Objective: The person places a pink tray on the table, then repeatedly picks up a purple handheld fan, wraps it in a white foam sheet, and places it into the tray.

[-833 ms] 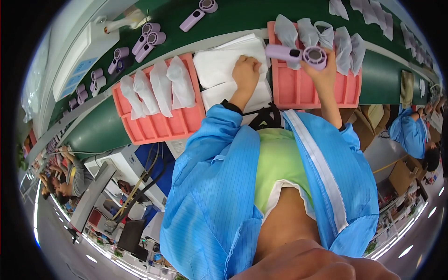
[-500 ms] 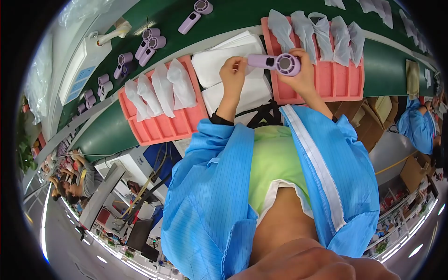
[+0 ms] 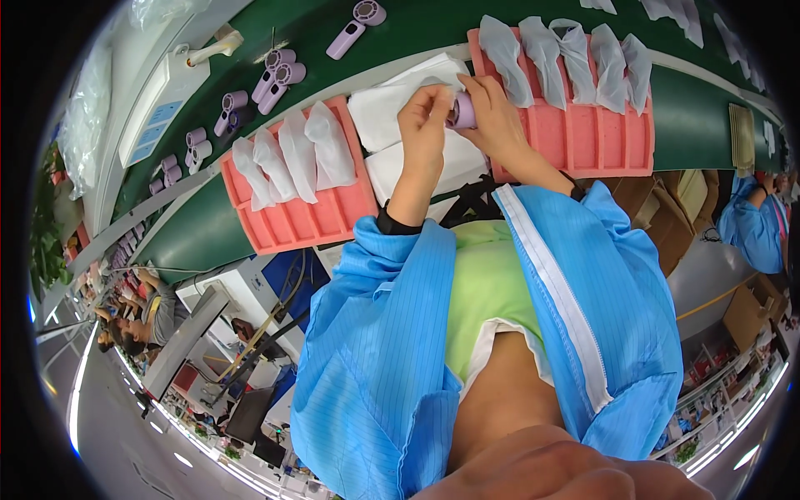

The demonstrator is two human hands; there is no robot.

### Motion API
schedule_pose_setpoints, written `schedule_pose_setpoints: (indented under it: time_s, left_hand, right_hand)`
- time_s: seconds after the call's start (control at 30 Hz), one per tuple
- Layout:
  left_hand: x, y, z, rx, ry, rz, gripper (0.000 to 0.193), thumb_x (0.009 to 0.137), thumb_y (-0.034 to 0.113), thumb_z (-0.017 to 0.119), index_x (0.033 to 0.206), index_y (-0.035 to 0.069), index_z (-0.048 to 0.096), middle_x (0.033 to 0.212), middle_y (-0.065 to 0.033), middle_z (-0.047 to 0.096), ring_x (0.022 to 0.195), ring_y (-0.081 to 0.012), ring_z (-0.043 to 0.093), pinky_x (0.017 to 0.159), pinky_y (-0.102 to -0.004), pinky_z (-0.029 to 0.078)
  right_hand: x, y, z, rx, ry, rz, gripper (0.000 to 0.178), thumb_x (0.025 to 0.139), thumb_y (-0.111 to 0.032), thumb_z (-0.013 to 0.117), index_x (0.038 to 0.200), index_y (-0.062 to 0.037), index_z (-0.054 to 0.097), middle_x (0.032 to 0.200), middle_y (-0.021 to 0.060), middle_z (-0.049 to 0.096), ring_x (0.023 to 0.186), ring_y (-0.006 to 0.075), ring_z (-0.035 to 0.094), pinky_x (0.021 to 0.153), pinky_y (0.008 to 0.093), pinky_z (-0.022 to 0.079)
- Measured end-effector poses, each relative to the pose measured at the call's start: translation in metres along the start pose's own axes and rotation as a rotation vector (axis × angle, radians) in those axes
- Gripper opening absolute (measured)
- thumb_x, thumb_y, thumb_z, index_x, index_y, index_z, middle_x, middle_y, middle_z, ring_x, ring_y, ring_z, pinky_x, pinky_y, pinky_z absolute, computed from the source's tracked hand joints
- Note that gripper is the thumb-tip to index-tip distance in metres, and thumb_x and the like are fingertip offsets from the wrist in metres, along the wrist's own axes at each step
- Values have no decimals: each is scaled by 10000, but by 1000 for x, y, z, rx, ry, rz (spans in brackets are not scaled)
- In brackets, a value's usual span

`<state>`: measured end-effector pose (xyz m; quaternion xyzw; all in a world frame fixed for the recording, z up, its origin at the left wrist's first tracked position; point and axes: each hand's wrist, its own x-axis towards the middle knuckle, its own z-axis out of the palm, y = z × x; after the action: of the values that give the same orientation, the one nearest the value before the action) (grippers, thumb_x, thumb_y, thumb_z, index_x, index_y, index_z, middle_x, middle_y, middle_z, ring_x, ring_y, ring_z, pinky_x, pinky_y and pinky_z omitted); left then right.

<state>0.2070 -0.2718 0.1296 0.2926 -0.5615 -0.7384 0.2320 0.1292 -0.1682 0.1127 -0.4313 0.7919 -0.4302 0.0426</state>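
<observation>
A light purple handheld fan (image 3: 461,112) is between my hands, mostly hidden by fingers. My right hand (image 3: 497,121) is closed around it. My left hand (image 3: 423,125) pinches the edge of a thin, translucent white bag (image 3: 447,93) at the fan's far side. How far the fan sits inside the bag is hidden. Beneath both hands lie stacks of flat white bags (image 3: 392,171). To the left, a pink tray (image 3: 333,212) carries several fans in white bags (image 3: 329,150). On the right, another pink tray (image 3: 583,142) carries several bagged fans (image 3: 575,67).
Several bare purple fans (image 3: 279,83) lie on the green conveyor belt (image 3: 321,71) beyond the trays. A white box-shaped device (image 3: 158,108) stands at the far left. Cardboard boxes (image 3: 667,212) are at the lower right. Another person in a blue sleeve (image 3: 746,221) is at the far right.
The fan has turned from lying level with its handle showing to being mostly covered by my hands. My right hand has moved left, close to my left hand, where the white bag now shows.
</observation>
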Motion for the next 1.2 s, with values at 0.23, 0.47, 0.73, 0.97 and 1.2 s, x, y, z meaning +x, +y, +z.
schedule_pose_setpoints:
  time_s: [0.23,0.47,0.73,0.97,1.2]
  left_hand:
    - [-38,12,16,736,-40,501,208,782,18,662,989,25,645,931,-90,611,873,-237,588,736,-311,469]
    - [-14,33,22,686,120,477,346,705,16,708,1042,48,634,1094,-106,565,921,-282,577,764,-364,491]
    - [7,62,-15,257,-688,384,451,635,76,794,1051,97,622,1147,-95,514,1022,-254,533,869,-353,446]
    - [-12,47,17,355,112,503,270,669,104,780,909,122,659,1138,-80,503,1126,-255,455,880,-362,406]
    - [-3,43,6,673,143,656,168,708,96,749,845,118,656,1132,-94,495,1137,-260,434,853,-356,394]
  right_hand:
    - [22,-1,-16,-127,24,-16,742,619,-61,767,1274,-31,419,1085,170,492,998,371,533,765,408,497]
    - [8,-13,-21,407,-30,307,670,699,-117,726,1292,-25,426,1196,140,511,1075,285,537,870,366,463]
    - [-11,9,-36,454,-206,62,587,691,-139,729,1203,-8,473,1073,182,579,922,314,605,740,389,497]
    - [7,-5,-22,-26,-92,214,421,716,-112,692,1072,15,507,923,202,624,808,405,612,679,451,487]
    - [18,-16,-18,-130,-103,282,383,742,-124,662,1058,30,511,929,227,618,855,415,604,718,456,484]
